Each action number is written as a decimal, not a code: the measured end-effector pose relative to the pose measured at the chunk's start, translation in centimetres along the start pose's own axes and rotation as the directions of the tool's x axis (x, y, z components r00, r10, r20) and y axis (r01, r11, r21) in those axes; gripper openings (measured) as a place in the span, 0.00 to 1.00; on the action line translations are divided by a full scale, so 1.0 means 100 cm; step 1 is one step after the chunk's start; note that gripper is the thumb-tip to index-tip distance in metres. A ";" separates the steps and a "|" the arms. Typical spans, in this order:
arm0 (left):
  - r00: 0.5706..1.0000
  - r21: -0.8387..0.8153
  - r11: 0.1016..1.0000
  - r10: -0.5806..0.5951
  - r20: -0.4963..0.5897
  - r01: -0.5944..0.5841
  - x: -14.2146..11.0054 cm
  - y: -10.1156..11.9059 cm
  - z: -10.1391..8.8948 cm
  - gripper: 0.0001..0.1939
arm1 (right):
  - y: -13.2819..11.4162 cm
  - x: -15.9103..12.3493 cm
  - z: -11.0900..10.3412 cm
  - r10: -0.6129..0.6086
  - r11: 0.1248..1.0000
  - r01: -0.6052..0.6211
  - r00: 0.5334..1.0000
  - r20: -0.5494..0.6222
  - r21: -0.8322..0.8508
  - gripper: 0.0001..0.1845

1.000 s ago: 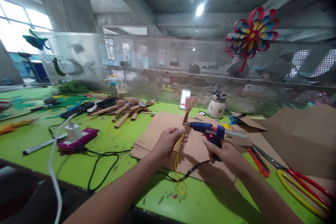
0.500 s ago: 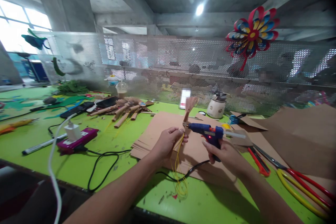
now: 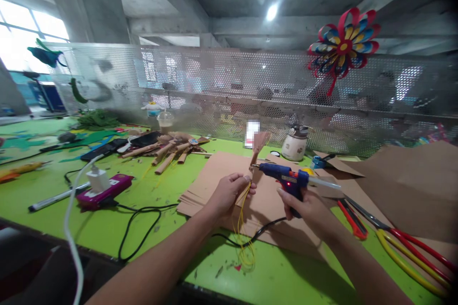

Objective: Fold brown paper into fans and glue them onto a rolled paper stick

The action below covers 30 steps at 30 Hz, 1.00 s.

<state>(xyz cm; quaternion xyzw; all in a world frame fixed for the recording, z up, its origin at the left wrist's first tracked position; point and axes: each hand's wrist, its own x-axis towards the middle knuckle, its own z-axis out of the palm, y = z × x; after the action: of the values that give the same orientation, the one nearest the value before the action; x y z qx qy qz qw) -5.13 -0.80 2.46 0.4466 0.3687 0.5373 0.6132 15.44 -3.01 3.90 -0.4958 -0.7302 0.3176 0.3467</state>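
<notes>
Between the thumb and fingers of my left hand (image 3: 232, 193) is the lower end of a small brown paper piece (image 3: 258, 145), upright with a fringed, flared top. Yellow string (image 3: 244, 219) hangs from that hand in loops down to the table. My right hand (image 3: 302, 202) is wrapped round the handle of a blue hot glue gun (image 3: 282, 172), whose red light is lit. Its nozzle points left, close to the stem of the paper piece; whether it touches cannot be made out. A clear glue stick (image 3: 325, 182) sticks out of its back.
Under my hands lies a stack of brown paper (image 3: 207, 176) on the green table (image 3: 150, 233). Red-and-yellow scissors (image 3: 397, 233) and a red utility knife (image 3: 353, 221) lie right. A flask (image 3: 294, 144) stands behind. Rolled paper pieces (image 3: 171, 150) and a purple power strip (image 3: 103, 191) are left.
The glue gun has shifted slightly right and up, its nozzle now higher along the paper stem. My left hand and the paper piece have stayed nearly still.
</notes>
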 end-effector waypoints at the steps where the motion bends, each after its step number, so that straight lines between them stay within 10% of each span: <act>1: 1.000 0.002 1.000 0.004 0.006 -0.004 0.000 0.000 0.000 0.11 | 0.000 0.000 0.000 -0.002 1.000 0.002 1.000 0.003 -0.014 0.26; 18: 0.992 -0.123 0.985 -0.112 0.053 0.117 0.003 0.003 -0.006 0.07 | 0.001 0.003 -0.001 0.001 0.999 -0.002 1.000 -0.020 -0.042 0.25; 30: 0.992 -0.103 0.994 0.014 -0.122 -0.026 0.012 0.001 -0.010 0.07 | 0.034 0.028 -0.003 -0.038 0.899 -0.113 0.943 -0.332 -0.422 0.27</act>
<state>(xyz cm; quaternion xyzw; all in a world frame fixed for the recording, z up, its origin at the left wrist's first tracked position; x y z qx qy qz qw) -5.95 0.57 2.27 0.3842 0.3719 0.5880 0.6069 16.62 0.71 1.88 -0.6210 -0.7038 0.0650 0.3388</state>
